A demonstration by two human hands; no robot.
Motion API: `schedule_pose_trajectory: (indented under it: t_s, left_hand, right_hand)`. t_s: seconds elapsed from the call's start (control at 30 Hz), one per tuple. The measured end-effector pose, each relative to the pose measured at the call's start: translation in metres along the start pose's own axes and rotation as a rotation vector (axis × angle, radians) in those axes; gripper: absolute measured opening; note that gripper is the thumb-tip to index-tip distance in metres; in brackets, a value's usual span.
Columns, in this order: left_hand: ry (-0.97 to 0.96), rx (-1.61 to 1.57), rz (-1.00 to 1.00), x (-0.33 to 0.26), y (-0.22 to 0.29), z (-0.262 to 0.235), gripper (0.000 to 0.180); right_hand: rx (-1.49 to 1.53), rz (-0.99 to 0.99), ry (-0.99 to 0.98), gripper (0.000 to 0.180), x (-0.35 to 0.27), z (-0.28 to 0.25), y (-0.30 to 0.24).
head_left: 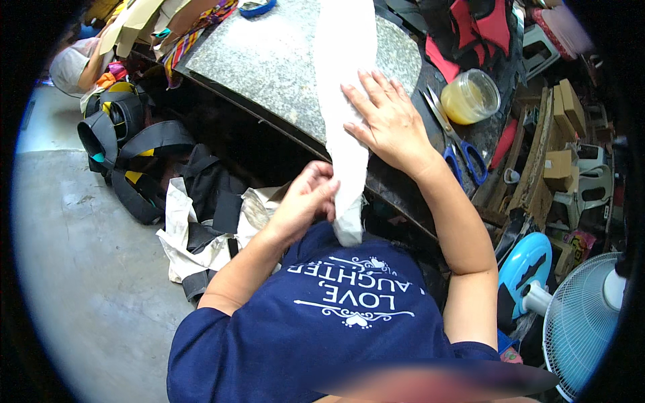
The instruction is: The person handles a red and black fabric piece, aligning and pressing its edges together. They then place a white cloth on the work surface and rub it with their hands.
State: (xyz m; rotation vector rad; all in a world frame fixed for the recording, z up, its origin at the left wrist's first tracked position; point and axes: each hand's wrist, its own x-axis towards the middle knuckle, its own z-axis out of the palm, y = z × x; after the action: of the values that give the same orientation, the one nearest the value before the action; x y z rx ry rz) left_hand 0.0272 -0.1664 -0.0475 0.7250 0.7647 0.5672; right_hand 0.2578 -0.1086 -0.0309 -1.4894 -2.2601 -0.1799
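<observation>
One white strip (pixel 345 54); left hand (pixel 310 199) half-curled at edge, grip unclear; right hand (pixel 391 125) spread atop.

White cloth (pixel 346 40): far end cut off by upper edge; part hidden under right hand (pixel 386 124). Left hand (pixel 310 200): I cannot tell whether fingertips pinch cloth. Blue round object (pixel 257 9): cut off at top. Fan (pixel 579 329): cut off by dark right rim. Patch (pixel 430 380) along lower edge: blurred, beyond my reading.
</observation>
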Motion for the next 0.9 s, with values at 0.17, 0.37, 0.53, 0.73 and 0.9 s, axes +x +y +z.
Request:
schedule_pose_trajectory:
  t_s: [0.17,0.37,0.53,0.73,0.9]
  left_hand:
    - [-0.280,-0.449,-0.072,0.007,0.013,0.000,0.046]
    - [0.143,-0.214,0.005,-0.002,0.016,-0.006,0.014]
    - [0.206,-0.060,0.189,-0.021,0.029,-0.047,0.014]
    - [0.222,0.768,0.084,-0.029,0.057,-0.069,0.011]
    - [0.335,1.157,0.984,0.004,0.071,-0.031,0.035]
  right_hand:
    - [0.006,0.063,-0.126,0.064,-0.001,-0.004,-0.002]
    - [-0.021,0.051,-0.179,0.069,-0.002,-0.009,-0.002]
    - [-0.039,0.040,-0.188,0.070,-0.003,-0.006,0.000]
    - [-0.045,0.028,-0.238,0.070,-0.003,-0.020,-0.007]
    - [0.010,0.016,-0.188,0.071,-0.005,-0.031,-0.016]
